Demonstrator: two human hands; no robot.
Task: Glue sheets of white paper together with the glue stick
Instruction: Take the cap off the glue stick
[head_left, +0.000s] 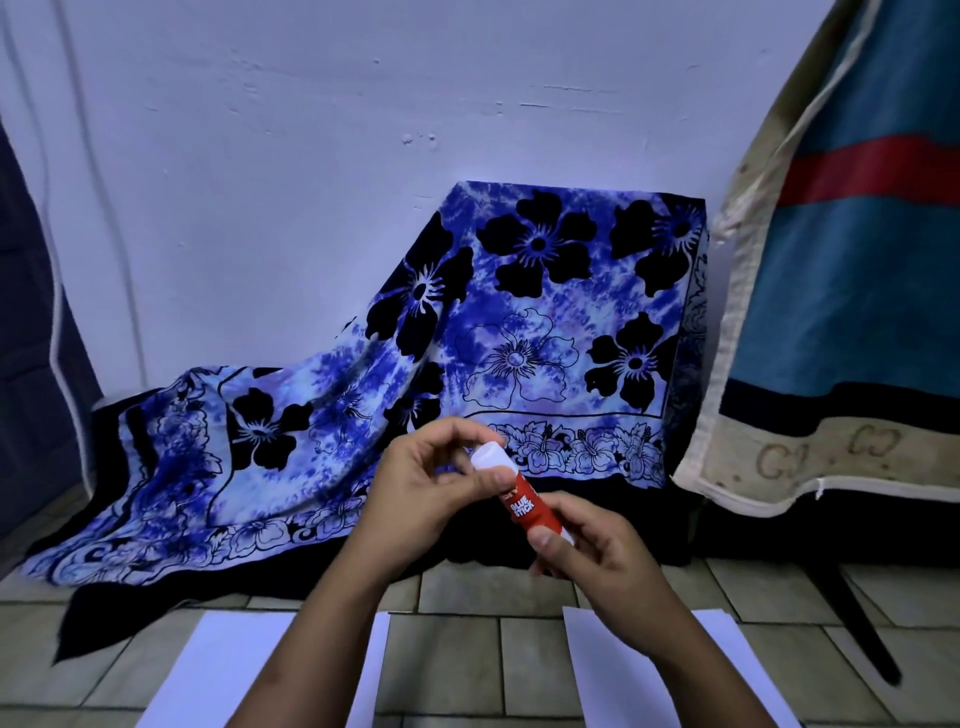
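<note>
We hold the glue stick (521, 500) above the tiled floor (457, 660) and its two white sheets (208, 675), right hand (587, 551) gripping the red barrel, left hand (428, 480) pinching the white cap (488, 457), apparently not yet off, so twist gently and pull straight.

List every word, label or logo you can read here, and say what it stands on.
"GLUE STICK": white letters on the red body of the glue stick.
Brand word above it: partly covered by the left hand, not readable.
Faded letter-like marks on the cream border of the hanging cloth: too faint to read.
</note>
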